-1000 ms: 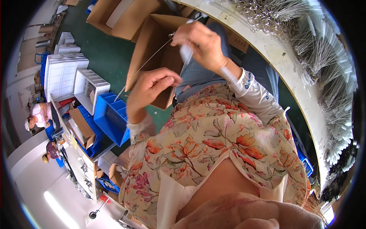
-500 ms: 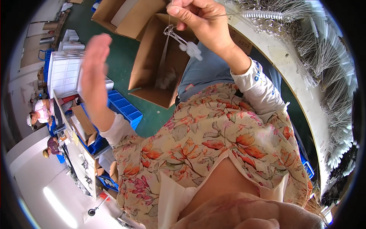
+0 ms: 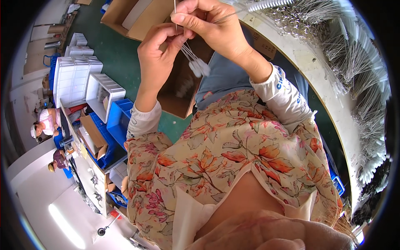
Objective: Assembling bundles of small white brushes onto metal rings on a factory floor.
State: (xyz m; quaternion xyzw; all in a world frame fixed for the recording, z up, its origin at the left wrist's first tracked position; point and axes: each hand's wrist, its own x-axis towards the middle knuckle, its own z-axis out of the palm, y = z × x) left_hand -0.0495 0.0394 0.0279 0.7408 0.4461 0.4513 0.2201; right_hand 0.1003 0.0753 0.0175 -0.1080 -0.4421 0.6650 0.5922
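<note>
Near the top centre, my left hand (image 3: pixel 158 54) pinches the wire stems of a few small brushes with white tufted ends (image 3: pixel 199 67). Those tufts point down and right, below the fingers. My right hand (image 3: pixel 214 31) is closed just above and to the right, thumb against the fingers. From it a twisted-wire brush with white spiral bristles (image 3: pixel 266 5) runs off to the right. A thin straight wire (image 3: pixel 175 14) stands up at its fingertips and reaches down to my left fingers. The exact grip at the fingertips is partly hidden.
A curved pale table (image 3: pixel 335 137) on the right bears a heap of wire brushes (image 3: pixel 346 54). Open cardboard boxes (image 3: pixel 141 23) stand on the green floor. White crates (image 3: pixel 75 79) and blue bins (image 3: pixel 121 118) are at the left. Two people (image 3: pixel 46 121) sit farther off.
My left hand has come up and right from the left side, and now pinches the small brushes' stems. The brushes, which dangled from the wire, and my right hand have shifted slightly left.
</note>
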